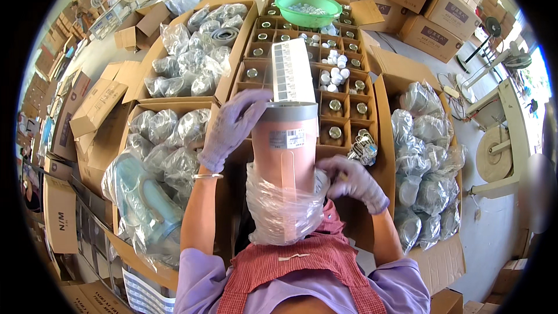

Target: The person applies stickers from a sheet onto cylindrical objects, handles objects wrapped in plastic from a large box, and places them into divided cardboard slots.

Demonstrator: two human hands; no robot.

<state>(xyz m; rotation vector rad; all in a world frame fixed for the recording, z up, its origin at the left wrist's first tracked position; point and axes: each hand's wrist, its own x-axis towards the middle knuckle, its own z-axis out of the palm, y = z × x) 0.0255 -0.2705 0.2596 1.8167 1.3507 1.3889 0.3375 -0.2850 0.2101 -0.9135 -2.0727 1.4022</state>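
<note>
A pink cylindrical container [268, 163] with a grey rim stands upright in front of my body, a barcode label on its side and a clear strip down its front. A clear plastic bag [267, 215] is bunched around its lower part. My left hand [233, 129], in a pale glove, curls its fingers at the container's rim from the left. At the right side my right hand [356, 185], also gloved, has its fingers bent in at the bag's upper edge. Behind the rim rises a white sheet of labels [292, 67]. The container's underside is hidden by the bag.
Beyond lies a divided carton [372, 113] of bottles with silver tops, white caps [334, 78] and a green bowl [308, 9]. Cartons of bagged items flank me: far left [192, 52], near left [174, 139], right [427, 163]. A large bagged blue piece [142, 197] leans near left.
</note>
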